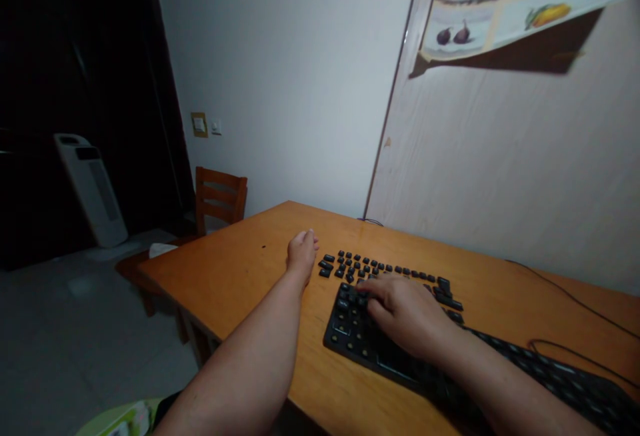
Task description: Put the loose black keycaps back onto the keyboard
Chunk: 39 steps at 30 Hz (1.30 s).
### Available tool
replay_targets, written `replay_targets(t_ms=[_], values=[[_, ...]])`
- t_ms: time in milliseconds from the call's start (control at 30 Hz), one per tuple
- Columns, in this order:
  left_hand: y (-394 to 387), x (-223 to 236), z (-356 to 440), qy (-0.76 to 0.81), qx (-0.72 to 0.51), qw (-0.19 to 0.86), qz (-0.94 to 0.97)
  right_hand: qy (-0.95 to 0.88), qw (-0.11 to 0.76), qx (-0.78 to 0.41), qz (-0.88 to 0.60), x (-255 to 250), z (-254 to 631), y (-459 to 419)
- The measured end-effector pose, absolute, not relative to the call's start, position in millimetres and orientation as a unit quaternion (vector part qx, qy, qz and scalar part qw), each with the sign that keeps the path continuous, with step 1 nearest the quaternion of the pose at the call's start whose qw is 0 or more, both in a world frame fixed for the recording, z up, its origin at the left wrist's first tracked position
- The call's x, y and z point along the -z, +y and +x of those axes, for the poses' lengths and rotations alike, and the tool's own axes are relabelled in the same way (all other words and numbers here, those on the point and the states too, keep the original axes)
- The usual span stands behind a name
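Observation:
A black keyboard (380, 349) lies on the wooden table, partly stripped, with bare switch spots showing at its near left end. Keycaps (343, 305) are fitted at its upper left corner. My right hand (407, 309) reaches over the board, thumb and index finger closed about a keycap near that corner; its other fingers are hidden. Loose black keycaps (373, 263) are laid out in rows just behind the keyboard. Left of those rows, my left hand (302, 251) rests on the table with curled fingers; whatever they might hold is hidden.
The wooden table (240, 256) runs back to the wall. Black cables (565, 293) trail across its right side, by a second dark keyboard-like strip (565, 373). A wooden chair (220, 196) stands beyond the left edge. A small dark bit (264, 247) lies on the tabletop.

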<state>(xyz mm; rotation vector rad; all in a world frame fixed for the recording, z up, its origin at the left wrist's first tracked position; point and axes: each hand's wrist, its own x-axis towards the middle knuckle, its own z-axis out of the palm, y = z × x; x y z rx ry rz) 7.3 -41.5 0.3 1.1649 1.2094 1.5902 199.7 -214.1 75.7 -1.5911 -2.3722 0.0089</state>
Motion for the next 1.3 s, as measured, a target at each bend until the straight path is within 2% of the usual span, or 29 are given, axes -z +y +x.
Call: replay_targets(t_ms=[133,533,1067,1300], values=[[-38,2,12,0.456,-0.656,0.408,0.441,-0.781,0.179,-0.007,-0.598,-92,211,-184],[-31,10,10,0.478,-0.654,0.397,0.431,-0.763,0.098,-0.032,-0.638,-79,194,-67],[-27,16,10,0.502,-0.639,0.369,0.451,-0.761,-0.004,-0.048,-0.647,-65,170,-33],[-26,15,11,0.494,-0.641,0.379,0.449,-0.753,-0.016,-0.045,-0.656,-61,169,-28]])
